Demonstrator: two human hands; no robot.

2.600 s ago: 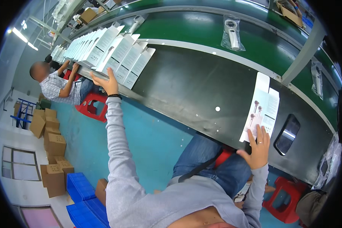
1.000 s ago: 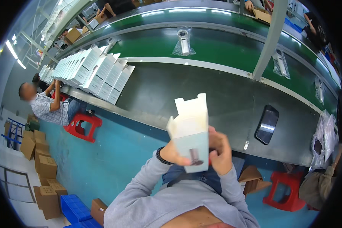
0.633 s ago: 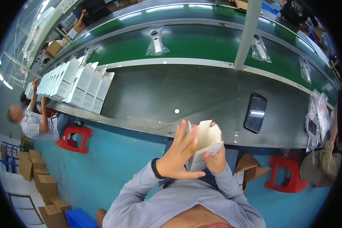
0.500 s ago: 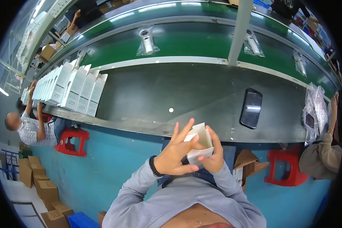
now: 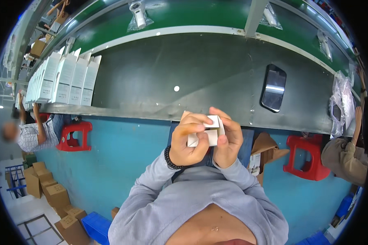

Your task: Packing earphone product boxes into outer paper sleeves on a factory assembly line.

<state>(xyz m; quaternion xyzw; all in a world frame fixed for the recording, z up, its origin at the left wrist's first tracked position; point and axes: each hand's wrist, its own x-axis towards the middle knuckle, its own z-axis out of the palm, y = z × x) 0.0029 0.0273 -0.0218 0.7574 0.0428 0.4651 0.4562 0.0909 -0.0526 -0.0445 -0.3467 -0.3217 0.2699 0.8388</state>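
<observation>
- the white folding carton (image 5: 213, 137) sits between the 2 hands, just off the near edge of the dark workbench (image 5: 151, 73), above the lap.
- its flapped end faces up toward the head; the long axis seems to run down and away, but fingers hide most of the body, so its lean cannot be told.
- the left hand (image 5: 188, 141) is on the carton's left, fingers curled, thumb and forefinger pinching at the end flaps (image 5: 212, 121).
- the right hand (image 5: 230, 141) cups the right side, thumb on the near part, fingers beyond.
- neither hand is nearer: both touch the carton.
- a black smartphone (image 5: 274, 87) lies on the workbench, well apart, to the right.
</observation>
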